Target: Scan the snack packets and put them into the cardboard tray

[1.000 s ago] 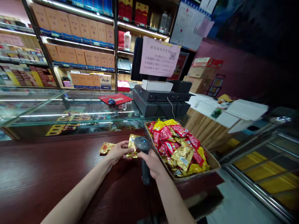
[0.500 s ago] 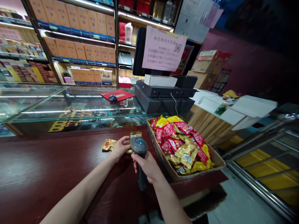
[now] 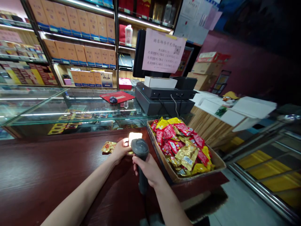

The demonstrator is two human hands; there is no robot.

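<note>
My right hand [image 3: 148, 168] is wrapped round the handle of a dark barcode scanner [image 3: 140, 148], its head pointing away from me. Just beyond the scanner head, my left hand [image 3: 120, 151] holds a small packet [image 3: 134, 135], whose upper part is lit bright white; the scanner hides its lower part. A gold packet with a reddish print [image 3: 108, 146] lies on the dark red counter [image 3: 58, 163], left of my left fingers. To the right stands an open cardboard box [image 3: 222, 164] heaped with red, yellow and gold packets [image 3: 187, 156].
Behind the counter, a glass display case [image 3: 80, 114] carries a mouse [image 3: 113, 99] on a red mat [image 3: 124, 96]. A black register unit [image 3: 162, 105] and a monitor with a paper sign [image 3: 162, 51] stand behind the box. Metal railings [image 3: 265, 191] are at right.
The packet before the scanner has turned from gold to brightly lit white, and the blue light on top of the scanner no longer shows. Both hands have barely moved.
</note>
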